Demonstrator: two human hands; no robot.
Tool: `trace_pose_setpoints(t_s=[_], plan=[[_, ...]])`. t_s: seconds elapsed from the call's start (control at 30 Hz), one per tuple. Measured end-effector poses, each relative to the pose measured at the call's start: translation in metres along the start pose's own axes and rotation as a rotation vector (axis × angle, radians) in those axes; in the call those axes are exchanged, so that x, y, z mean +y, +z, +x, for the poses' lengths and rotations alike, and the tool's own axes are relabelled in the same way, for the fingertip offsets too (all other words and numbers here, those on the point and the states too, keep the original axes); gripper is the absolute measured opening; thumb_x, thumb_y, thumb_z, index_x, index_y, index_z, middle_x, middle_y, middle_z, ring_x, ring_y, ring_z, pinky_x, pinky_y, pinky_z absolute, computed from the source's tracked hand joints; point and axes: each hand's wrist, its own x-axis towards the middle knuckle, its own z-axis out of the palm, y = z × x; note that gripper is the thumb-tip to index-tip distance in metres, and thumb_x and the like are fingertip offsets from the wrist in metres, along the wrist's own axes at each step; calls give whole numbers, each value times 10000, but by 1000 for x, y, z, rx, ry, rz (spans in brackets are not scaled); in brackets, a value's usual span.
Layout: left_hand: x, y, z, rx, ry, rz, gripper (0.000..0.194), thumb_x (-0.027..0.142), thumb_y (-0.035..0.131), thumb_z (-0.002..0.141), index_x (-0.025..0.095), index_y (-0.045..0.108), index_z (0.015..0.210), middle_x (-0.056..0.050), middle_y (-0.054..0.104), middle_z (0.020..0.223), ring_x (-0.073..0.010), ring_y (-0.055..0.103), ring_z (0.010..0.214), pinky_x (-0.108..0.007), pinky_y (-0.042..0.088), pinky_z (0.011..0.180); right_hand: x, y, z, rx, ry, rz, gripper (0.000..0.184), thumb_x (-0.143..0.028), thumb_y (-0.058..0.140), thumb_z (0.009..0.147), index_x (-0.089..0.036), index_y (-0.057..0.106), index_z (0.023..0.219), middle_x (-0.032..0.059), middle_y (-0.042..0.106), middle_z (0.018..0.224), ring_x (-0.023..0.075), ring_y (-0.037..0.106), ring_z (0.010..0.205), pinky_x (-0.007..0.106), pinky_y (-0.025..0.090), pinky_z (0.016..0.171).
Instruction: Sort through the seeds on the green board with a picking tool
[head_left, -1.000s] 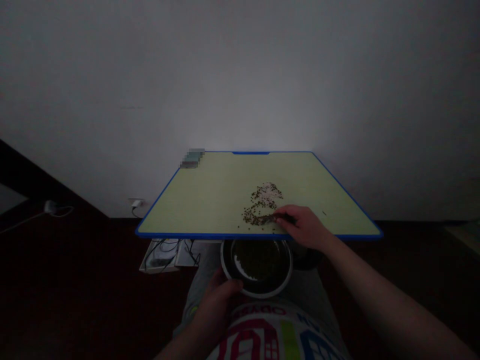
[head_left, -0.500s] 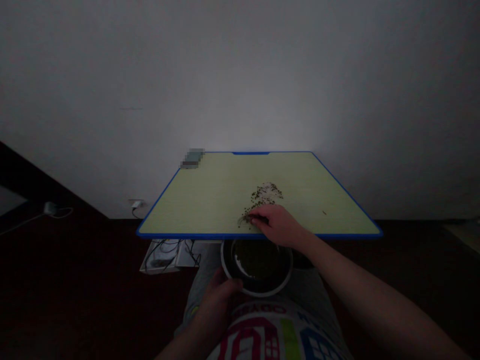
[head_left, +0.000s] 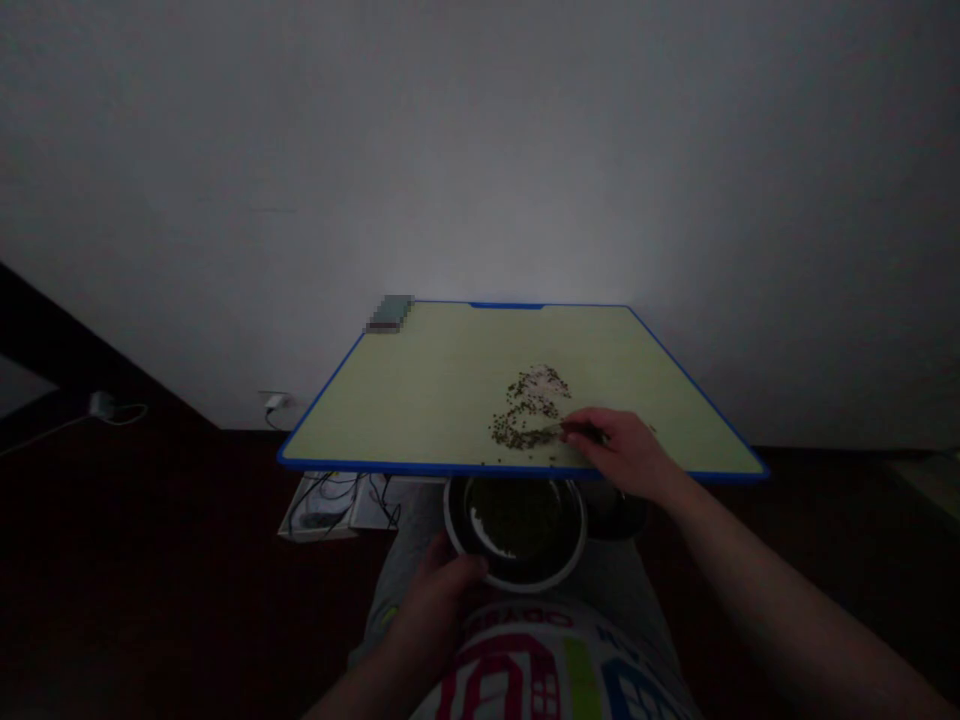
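Note:
My left hand (head_left: 448,585) grips the near left rim of a round bowl (head_left: 517,582) on my lap, thumb over the pale rim. Inside the bowl lies a mass of small dark green grains (head_left: 517,515), like mung beans. Over the board's front part, my right hand (head_left: 619,445) is closed on a small utensil (head_left: 553,430). The utensil's thin greyish end touches the board among scattered green beans (head_left: 514,430); dim light hides its exact kind. Behind them is a small whitish heap (head_left: 541,380) mixed with green beans.
The beans lie on a pale yellow board (head_left: 420,390) with a blue edge. A blurred flat object (head_left: 390,313) rests at its far left corner. A second dark bowl (head_left: 616,512) sits right of the first. Cables in a white box (head_left: 322,505) are below left; a wall stands behind.
My right hand has moved right with the utensil, away from the beans at the front left, which now show as a curved band. My left hand stays on the bowl.

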Motion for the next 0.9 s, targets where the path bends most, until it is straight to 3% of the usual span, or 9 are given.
trace_pose_setpoints(t_s=[0.13, 0.57, 0.9], plan=[[0, 4, -1, 11, 1, 21, 431, 95, 651, 607, 175, 625, 1030, -88, 757, 922, -319, 706, 886, -433, 553, 778, 8, -4, -8, 9, 39, -26, 188, -248, 564, 831, -205, 696, 959, 42, 739, 894, 199, 677, 798, 324, 520, 724], [-1, -2, 1, 3, 14, 5, 602, 80, 629, 621, 176, 535, 1208, -84, 757, 904, -284, 722, 786, -418, 567, 739, -34, 35, 16, -37, -16, 52, 247, -195, 580, 811, -211, 707, 1022, 46, 750, 915, 192, 693, 811, 341, 538, 753], [-2, -2, 3, -12, -6, -58, 729, 63, 656, 579, 211, 500, 1276, -84, 755, 954, -297, 715, 855, -407, 566, 754, -41, 44, 16, -67, -36, 101, 268, -206, 593, 811, -207, 700, 1056, 47, 751, 932, 191, 695, 819, 335, 541, 751]])
